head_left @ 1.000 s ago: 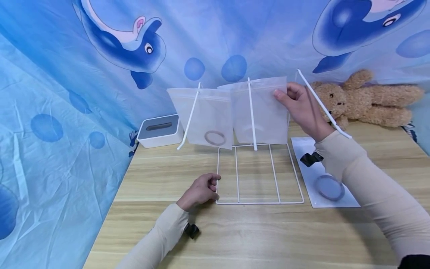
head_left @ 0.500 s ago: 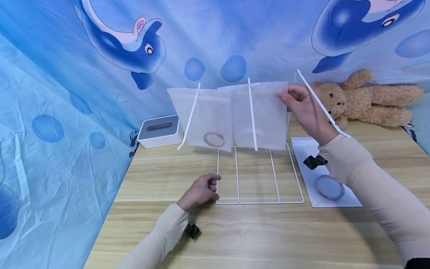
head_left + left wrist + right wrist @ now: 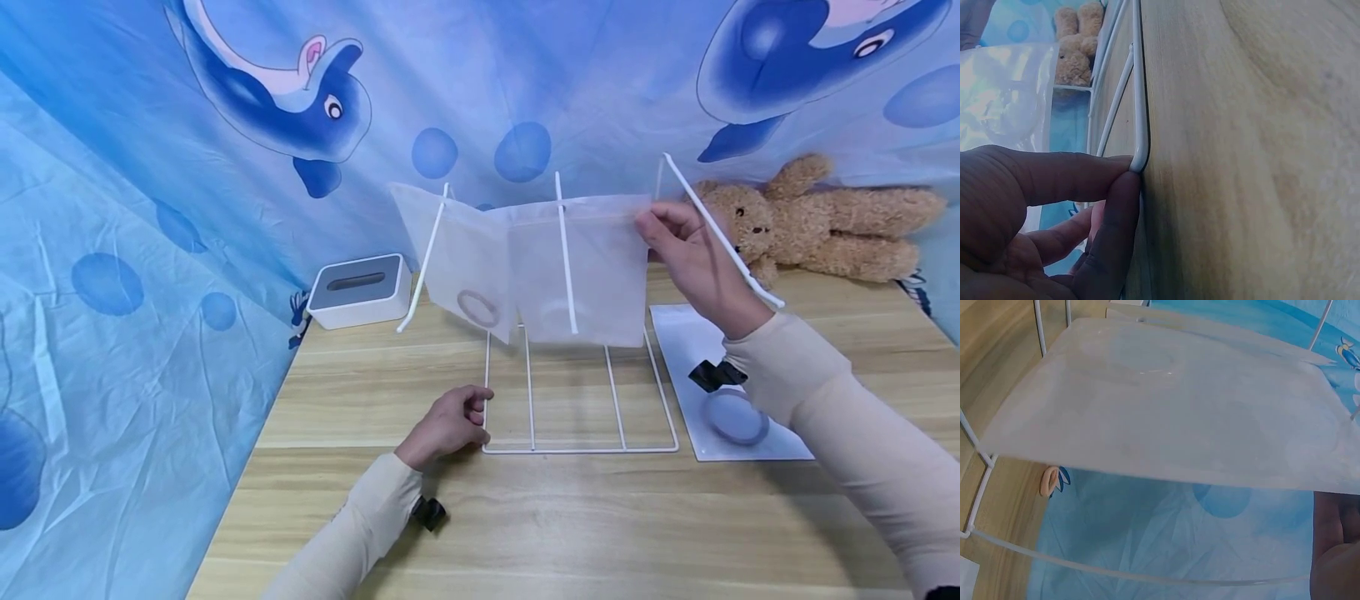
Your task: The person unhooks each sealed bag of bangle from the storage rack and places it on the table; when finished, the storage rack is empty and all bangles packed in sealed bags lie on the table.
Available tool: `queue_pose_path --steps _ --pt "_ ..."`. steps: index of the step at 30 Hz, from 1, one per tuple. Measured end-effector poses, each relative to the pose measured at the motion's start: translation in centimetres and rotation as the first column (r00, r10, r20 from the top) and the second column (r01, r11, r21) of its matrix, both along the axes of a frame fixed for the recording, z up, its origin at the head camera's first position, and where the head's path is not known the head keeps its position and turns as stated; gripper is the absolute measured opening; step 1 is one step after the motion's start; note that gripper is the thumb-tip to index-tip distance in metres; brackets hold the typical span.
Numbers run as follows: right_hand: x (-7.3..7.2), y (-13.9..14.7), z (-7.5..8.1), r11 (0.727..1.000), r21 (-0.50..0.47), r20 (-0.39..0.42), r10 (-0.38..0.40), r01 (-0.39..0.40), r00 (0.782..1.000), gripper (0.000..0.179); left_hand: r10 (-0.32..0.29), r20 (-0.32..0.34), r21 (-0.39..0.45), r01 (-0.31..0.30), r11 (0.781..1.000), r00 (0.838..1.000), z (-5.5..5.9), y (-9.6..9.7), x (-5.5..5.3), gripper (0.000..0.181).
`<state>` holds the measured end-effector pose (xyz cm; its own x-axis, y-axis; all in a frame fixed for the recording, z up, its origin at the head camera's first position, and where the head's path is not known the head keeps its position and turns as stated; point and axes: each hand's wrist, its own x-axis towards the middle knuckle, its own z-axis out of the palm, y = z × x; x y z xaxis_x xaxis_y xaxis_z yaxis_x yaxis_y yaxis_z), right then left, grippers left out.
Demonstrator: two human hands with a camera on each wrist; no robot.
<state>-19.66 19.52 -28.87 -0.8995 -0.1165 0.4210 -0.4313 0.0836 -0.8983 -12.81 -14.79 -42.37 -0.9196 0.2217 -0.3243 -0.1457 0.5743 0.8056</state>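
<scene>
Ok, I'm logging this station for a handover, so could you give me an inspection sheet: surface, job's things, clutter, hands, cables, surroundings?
Surface: light wood-grain table.
Job's things: white wire rack on the table; left bag and right bag hang from it; flat white pouch lies right of it.
Clutter: grey-topped white box at back left; teddy bear lying at back right.
Hands: left hand pinches the rack's front left corner; right hand pinches the right bag near its upper right corner.
Cables: nothing seen.
Surroundings: blue dolphin-print curtain behind and left.
</scene>
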Motion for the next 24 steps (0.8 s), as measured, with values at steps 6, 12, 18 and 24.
queue_pose_path --steps 6,12,18,24 --pt "0.8 0.1 -0.2 1.000 -0.003 -0.018 -0.002 0.002 1.000 0.019 0.009 0.009 -0.003 -0.009 1.000 1.000 0.0 0.0 0.0 0.063" --pt "1.5 0.0 -0.4 0.998 -0.067 -0.021 0.011 -0.012 1.000 0.019 0.007 0.009 0.011 -0.007 1.000 1.000 0.1 0.1 -0.1 0.063" --pt "2.3 -0.1 -0.5 0.994 -0.108 -0.035 0.024 -0.028 0.999 0.019 0.009 0.011 0.008 -0.009 1.000 1.000 0.2 0.1 0.0 0.063" --pt "3.2 -0.2 -0.6 0.984 -0.164 0.000 0.073 -0.072 0.997 0.020 0.009 0.007 0.001 -0.009 1.000 1.000 0.1 0.1 0.0 0.063"
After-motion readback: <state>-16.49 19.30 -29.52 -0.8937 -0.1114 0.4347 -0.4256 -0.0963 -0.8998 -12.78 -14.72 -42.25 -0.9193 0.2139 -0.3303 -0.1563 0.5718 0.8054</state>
